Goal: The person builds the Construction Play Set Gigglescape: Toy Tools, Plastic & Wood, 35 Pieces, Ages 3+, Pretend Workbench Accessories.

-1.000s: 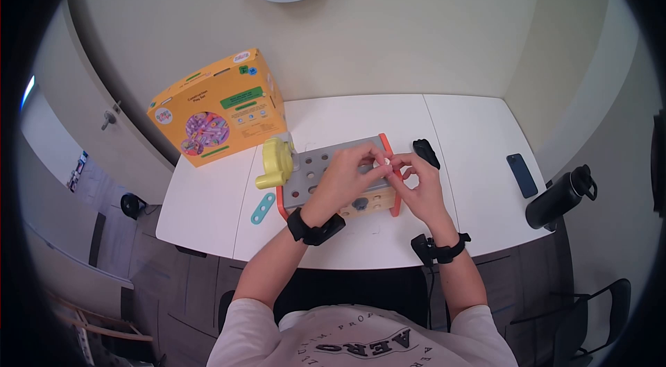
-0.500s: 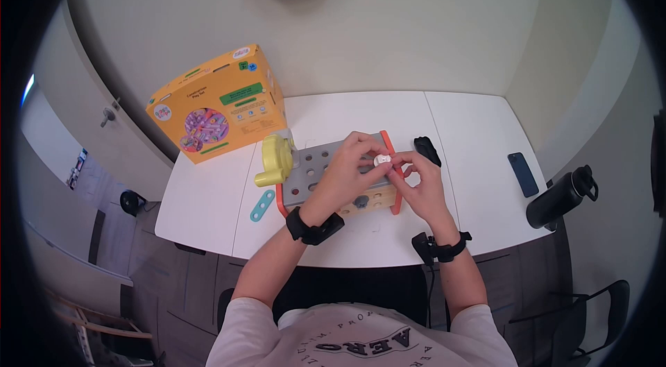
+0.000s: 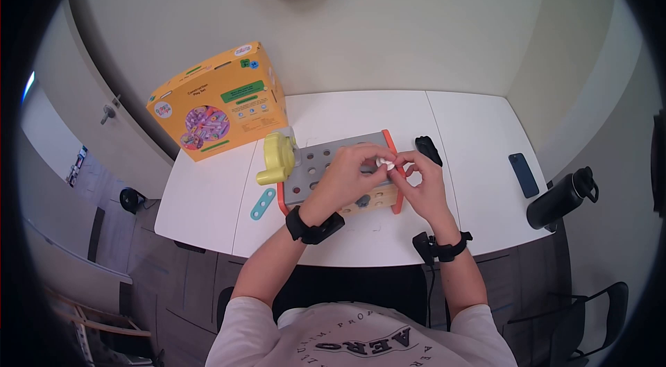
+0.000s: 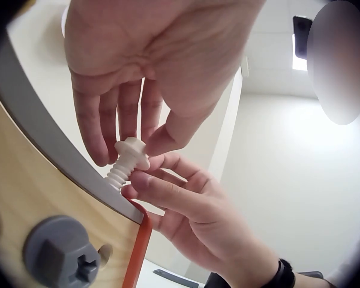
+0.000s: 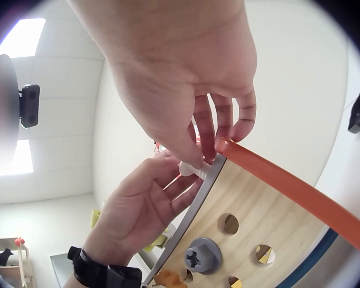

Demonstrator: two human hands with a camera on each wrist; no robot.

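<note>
A white toy bolt [image 3: 386, 163] with ribbed threads is held between both hands, over the right end of a toy workbench. In the left wrist view, the left hand [image 3: 345, 176] pinches the bolt's wide head between thumb and fingers. Lower down, the right hand [image 3: 424, 190] has thumb and fingers at the bolt's flange and shaft. The threaded end points down near the edge of the workbench's grey holed top [image 3: 347, 143]. A grey bolt [image 4: 60, 252] sits in the workbench's wooden front panel [image 5: 246, 198]. Orange trim [image 5: 288, 183] edges the side close to the right fingers.
A yellow-green toy part [image 3: 279, 159] stands at the workbench's left end, with a teal holed strip [image 3: 263, 204] beside it. Behind are a large yellow box [image 3: 257, 117] and, to the right, a black item [image 3: 428, 150]. A phone [image 3: 523, 175] and black bottle [image 3: 558, 199] are far right.
The white bolt was mostly hidden by fingers, then showed its round head, and now appears tilted more side-on. Both hands stay nearly in place, with small finger shifts.
</note>
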